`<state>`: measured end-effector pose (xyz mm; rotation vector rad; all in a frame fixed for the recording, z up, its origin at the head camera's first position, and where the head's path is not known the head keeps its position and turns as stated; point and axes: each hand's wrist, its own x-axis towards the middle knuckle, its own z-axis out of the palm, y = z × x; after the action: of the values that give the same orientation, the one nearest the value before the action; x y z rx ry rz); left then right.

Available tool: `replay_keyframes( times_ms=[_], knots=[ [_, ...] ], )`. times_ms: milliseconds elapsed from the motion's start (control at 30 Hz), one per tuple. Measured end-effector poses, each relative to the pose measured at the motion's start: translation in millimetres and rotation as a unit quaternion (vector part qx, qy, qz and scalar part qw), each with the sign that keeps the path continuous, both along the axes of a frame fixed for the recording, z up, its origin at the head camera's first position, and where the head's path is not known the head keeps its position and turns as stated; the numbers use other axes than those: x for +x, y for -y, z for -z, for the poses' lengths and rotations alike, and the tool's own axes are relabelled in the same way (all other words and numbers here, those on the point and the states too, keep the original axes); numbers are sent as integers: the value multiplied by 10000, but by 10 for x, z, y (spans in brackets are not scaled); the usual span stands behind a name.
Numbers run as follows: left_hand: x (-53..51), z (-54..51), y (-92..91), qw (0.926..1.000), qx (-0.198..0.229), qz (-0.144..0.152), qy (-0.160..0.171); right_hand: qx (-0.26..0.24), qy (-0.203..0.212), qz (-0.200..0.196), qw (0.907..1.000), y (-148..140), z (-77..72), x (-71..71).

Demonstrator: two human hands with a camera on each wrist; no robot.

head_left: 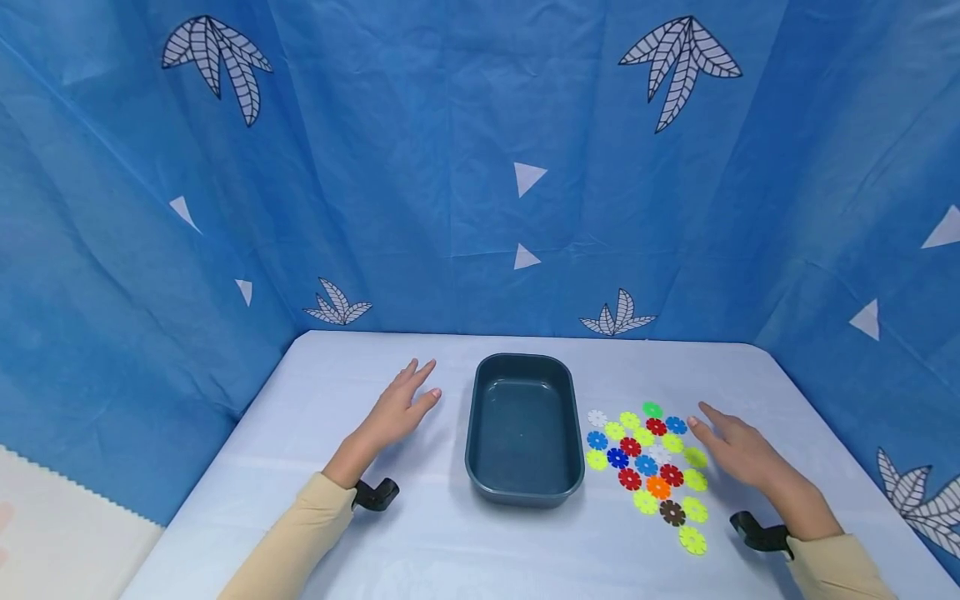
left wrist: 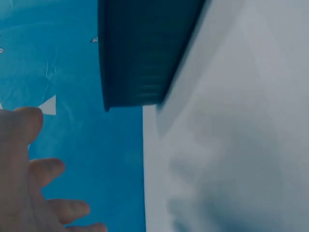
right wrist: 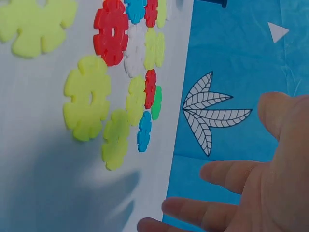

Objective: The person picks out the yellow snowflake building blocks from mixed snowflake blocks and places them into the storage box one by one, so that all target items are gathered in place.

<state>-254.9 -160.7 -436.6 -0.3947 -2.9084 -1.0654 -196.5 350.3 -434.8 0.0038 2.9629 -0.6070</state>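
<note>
My left hand (head_left: 395,414) hovers over the table to the left of a dark teal rectangular tub (head_left: 522,425). Its fingers are spread and hold nothing; in the left wrist view they stand apart from the tub's side wall (left wrist: 140,58). Beyond the tub's right side lie several flat notched plastic discs, among them a brown disc (head_left: 672,512), an orange disc (head_left: 658,487) and a green disc (head_left: 652,410). My right hand (head_left: 738,447) is raised just right of these discs, fingers extended and holding nothing. In the right wrist view a yellow disc (right wrist: 87,99) lies apart from that hand.
A white cloth covers the table (head_left: 420,542). Blue curtains (head_left: 420,167) with leaf and triangle prints stand behind it and at both sides. Each wrist wears a black camera mount, such as the left one (head_left: 377,495).
</note>
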Motion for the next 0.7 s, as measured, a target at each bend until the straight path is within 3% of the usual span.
replay_keyframes(
  times_ms=[267, 467, 700],
  knots=[
    [33, 144, -184, 9985, 536, 65, -63, -52, 85, 140, 9999, 33, 19, -1],
    [60, 267, -307, 9943, 1010, 299, -130, -118, 84, 157, 9998, 46, 56, -11],
    [136, 352, -423, 9870, 1512, 531, 93, -249, 123, 236, 9993, 37, 109, -22]
  ],
)
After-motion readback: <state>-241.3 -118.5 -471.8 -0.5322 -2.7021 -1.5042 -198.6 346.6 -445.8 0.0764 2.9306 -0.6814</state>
